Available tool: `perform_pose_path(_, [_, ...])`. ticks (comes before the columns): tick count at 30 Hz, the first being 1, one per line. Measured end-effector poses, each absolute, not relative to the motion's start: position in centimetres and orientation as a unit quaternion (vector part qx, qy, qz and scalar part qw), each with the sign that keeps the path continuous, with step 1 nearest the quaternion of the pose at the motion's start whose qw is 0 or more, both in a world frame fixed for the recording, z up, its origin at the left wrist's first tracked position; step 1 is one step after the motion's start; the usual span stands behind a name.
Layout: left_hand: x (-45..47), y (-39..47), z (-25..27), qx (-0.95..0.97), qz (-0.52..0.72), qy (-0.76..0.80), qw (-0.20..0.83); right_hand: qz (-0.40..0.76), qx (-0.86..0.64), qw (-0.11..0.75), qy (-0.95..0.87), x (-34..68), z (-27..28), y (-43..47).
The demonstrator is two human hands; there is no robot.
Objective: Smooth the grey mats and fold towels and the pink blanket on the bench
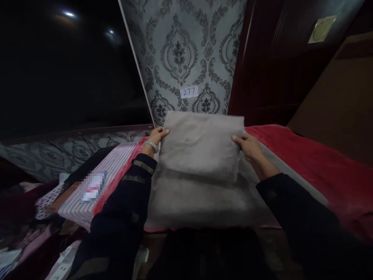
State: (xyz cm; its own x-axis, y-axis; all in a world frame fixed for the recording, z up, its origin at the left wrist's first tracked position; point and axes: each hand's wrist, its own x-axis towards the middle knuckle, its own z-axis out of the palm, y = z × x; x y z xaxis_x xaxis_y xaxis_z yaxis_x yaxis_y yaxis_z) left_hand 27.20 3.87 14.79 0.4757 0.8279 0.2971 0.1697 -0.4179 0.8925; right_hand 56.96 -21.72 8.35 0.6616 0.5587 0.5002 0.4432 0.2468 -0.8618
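Observation:
A folded grey cloth (pixel 201 146) hangs between my two hands, its face slightly wrinkled. My left hand (pixel 156 138), with a pale bangle at the wrist, pinches the cloth's left edge near the upper corner. On the opposite edge my right hand (pixel 249 146) grips it with the thumb in front; the other fingers are partly hidden behind. Below the raised cloth spreads more grey fabric (pixel 195 200), which lies over the surface in front of me. Whether the two are one piece I cannot tell.
Red fabric (pixel 314 165) covers the right side, and a striped cloth (pixel 81 206) with a pink border lies left. Behind stands a patterned wall (pixel 179 50) with a paper label (pixel 189 91) reading 277. A large black screen (pixel 64 70) fills the upper left.

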Motion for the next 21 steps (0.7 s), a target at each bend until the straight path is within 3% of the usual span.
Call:
perform_pose_path(4, [25.4,4.4,17.7,0.771,0.477,0.197,0.373,-0.098,-0.582,0.687,-0.425,57.7,12.3,-22.8])
perform_pose_path(7, [22.8,3.7,15.0,0.819,0.449,0.184,0.308,-0.179,-0.602,0.651,-0.428,56.6,9.6,-24.7])
perform_pose_path(14, [15.8,-1.3,0.4,0.907,0.276,0.223,0.226,-0.025,-0.666,0.462,-0.585,53.5,-4.5,-31.1])
perform_pose_path(17, [14.7,-1.9,-1.0,0.914,0.224,0.269,0.205,-0.019,-0.69,0.405,-0.6,54.3,-5.6,-32.5])
perform_pose_path(21, [18.0,-3.9,1.4,0.903,0.21,0.348,0.143,-0.068,-0.743,0.384,-0.544,53.6,-2.9,-30.1])
